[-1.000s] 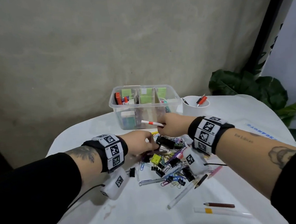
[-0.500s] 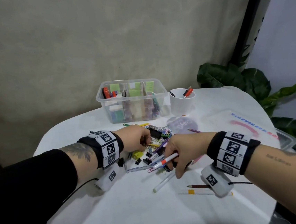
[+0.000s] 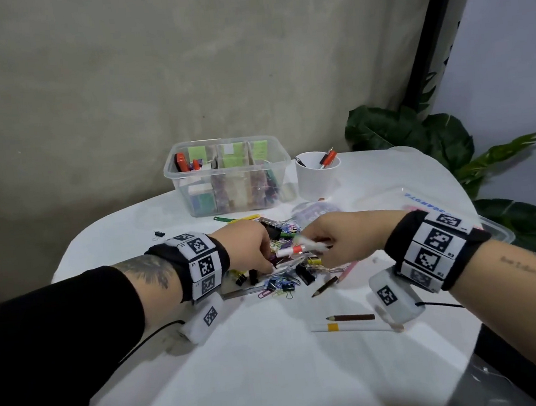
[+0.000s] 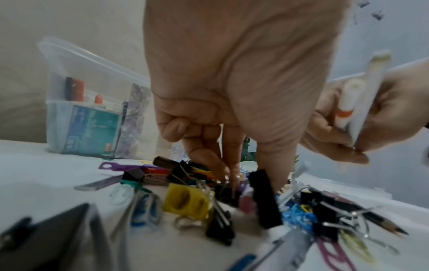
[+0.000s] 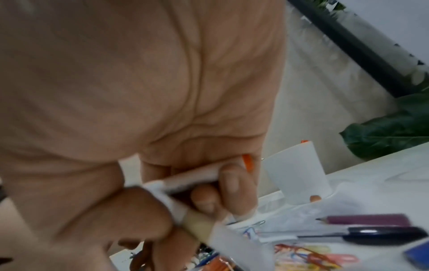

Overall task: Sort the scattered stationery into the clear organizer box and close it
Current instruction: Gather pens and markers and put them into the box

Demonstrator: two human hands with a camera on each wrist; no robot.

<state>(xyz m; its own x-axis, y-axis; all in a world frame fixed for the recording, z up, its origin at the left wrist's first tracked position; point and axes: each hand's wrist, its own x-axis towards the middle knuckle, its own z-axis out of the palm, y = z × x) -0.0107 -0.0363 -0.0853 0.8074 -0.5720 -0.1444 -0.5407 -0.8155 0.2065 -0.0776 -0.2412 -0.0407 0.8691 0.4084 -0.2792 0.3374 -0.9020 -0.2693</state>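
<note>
The clear organizer box [image 3: 228, 177] stands open at the back of the white table, with several items in its compartments. In front of it lies a pile of binder clips, paper clips and pens [image 3: 287, 276]. My left hand [image 3: 253, 246] dips into the pile, and its thumb and fingers [image 4: 255, 181] pinch at a black binder clip [image 4: 226, 191]. Just right of it, my right hand [image 3: 336, 242] grips two white pens [image 4: 362, 102], one with an orange band [image 3: 294, 250]. The right wrist view shows the fingers [image 5: 228, 190] curled round the pens.
A white cup [image 3: 318, 181] with pens stands right of the box. The clear lid [image 3: 451, 214] lies at the table's right edge. Two pencils [image 3: 353, 318] and a white pen [image 3: 347, 327] lie near the front. A small clip [image 3: 159, 234] lies far left. Plant leaves [image 3: 444, 140] rise behind the table.
My right hand drew back from the box with the orange-banded pen, took a second white pen off the table and moved up beside my left hand. The left hand stayed in the pile.
</note>
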